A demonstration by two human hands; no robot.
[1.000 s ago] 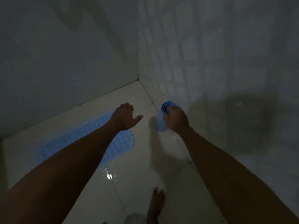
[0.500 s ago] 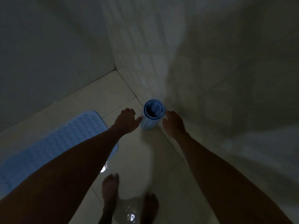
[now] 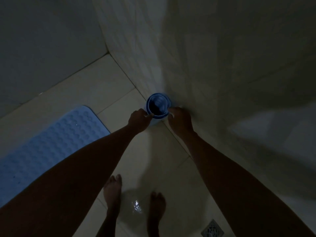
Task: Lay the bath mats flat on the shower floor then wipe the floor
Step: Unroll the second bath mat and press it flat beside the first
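A blue bath mat rolled into a tube point(image 3: 158, 105) stands upright against the right wall, its open end facing me. My left hand point(image 3: 139, 120) pinches the roll's near left rim. My right hand point(image 3: 180, 120) grips the near right rim. A second, light blue bath mat point(image 3: 51, 144) with rows of bumps lies flat on the floor at the left, partly hidden by my left forearm.
The pale tiled floor point(image 3: 95, 89) is wet, with a shiny puddle point(image 3: 136, 205) between my bare feet point(image 3: 112, 190). A metal floor drain point(image 3: 212, 230) sits at the bottom right. Walls close in at the back and right, meeting in a corner.
My left hand moved from over the flat mat to the rolled mat, so both hands now hold its top rim. The view shifted right and my feet came into view.
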